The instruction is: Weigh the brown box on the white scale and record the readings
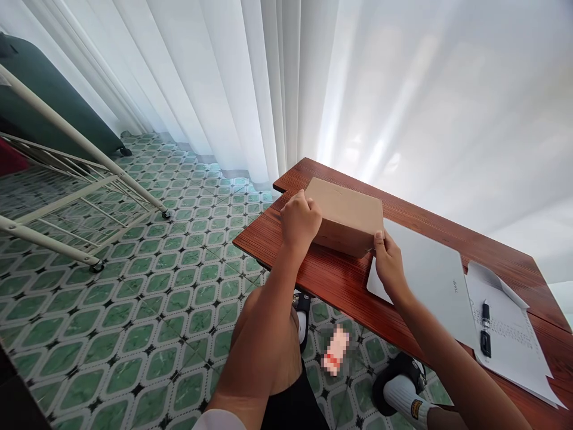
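A closed brown cardboard box (pixel 344 206) is at the left part of the wooden table (pixel 331 272). My left hand (pixel 301 221) is closed at the box's left end, its fingers curled and partly hidden. At the opposite end my right hand (pixel 389 263) grips the near corner, thumb on the front and fingers along the right side. Whether the underside of the box rests fully on the wood cannot be made out. Just right of the box lies a closed silver laptop (pixel 430 280), partly behind my right hand and forearm.
Handwritten paper sheets (pixel 514 334) with a black pen (pixel 486 328) on them lie right of the laptop. White curtains (pixel 233 77) hang behind the table. A wheeled metal rack (pixel 85 143) stands left on the green tiled floor (pixel 188 334). A blurred pinkish item (pixel 335 351) is below the table.
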Tool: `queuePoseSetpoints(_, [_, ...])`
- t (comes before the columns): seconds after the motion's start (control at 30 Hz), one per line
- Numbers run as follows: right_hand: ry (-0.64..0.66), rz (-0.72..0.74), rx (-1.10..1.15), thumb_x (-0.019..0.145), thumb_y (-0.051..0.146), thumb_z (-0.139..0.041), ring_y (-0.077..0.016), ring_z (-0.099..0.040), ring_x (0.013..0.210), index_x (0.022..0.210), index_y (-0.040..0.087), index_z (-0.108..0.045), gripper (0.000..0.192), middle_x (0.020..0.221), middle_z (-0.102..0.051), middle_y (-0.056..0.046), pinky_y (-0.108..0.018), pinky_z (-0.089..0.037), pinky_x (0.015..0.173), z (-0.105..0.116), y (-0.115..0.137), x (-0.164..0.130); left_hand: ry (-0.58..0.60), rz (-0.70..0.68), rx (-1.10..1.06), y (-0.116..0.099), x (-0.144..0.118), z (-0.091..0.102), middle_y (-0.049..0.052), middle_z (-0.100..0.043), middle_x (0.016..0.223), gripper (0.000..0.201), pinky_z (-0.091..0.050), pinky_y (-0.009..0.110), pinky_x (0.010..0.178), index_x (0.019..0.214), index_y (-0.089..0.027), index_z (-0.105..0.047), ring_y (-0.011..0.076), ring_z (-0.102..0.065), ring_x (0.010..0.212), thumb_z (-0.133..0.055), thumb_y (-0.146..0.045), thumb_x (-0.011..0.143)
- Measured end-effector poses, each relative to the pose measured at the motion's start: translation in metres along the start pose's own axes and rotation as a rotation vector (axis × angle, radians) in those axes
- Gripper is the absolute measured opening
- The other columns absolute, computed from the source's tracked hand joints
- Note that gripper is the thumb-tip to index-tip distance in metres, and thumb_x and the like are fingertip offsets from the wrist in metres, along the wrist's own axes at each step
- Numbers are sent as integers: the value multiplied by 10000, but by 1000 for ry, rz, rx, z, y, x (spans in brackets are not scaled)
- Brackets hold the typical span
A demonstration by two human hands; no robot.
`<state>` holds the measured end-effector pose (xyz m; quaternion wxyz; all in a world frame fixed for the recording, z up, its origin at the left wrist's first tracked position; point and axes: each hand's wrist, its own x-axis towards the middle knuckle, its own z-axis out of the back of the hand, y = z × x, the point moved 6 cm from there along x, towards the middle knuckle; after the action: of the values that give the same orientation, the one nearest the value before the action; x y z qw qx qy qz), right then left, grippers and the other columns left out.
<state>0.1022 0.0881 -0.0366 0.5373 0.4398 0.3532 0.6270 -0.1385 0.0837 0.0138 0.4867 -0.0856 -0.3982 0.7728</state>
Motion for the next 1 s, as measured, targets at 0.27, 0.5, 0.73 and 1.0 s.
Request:
queuePoseSetpoints(0.27, [13,19,-42,966,679,-406,-307,-545,1298,1414,217,-574,665,1409,-610,-119,-467,-413,1060,-4,1,-2,22,-3,142,1,-3,-3,206,-664,1270,396,-483,442,1023,1248,-46,-605,342,-623,1205,-453,-280,968])
queuePoseSetpoints(0.5, [38,33,-57,969,683,-400,-299,-516,1347,1443,271,-542,644,1466,-564,-87,-496,-390,1106,-7,-1,-6,38,-16,197,1,-4,-4,208,-659,1267,370,-508,438,985,1250,-55,-582,344,-631,1185,-492,-250,949])
queuePoseSetpoints(0.73, [69,42,-65,965,708,-373,-294,-484,1385,1477,309,-499,661,1502,-528,-61,-524,-379,1138,-7,-2,-7,46,-5,221,0,-5,-6,227,-609,1358,501,-510,463,1010,1394,-17,-505,361,-594,1239,-467,-253,954])
queuePoseSetpoints(1.0, [155,29,-60,945,735,-387,-293,-392,1459,1571,305,-343,761,1610,-368,-52,-528,-296,1209,-2,-5,-8,-249,-377,89,-39,-28,-3,111,-577,1434,475,-349,469,1190,1370,-110,-554,295,-423,1414,-382,-141,929])
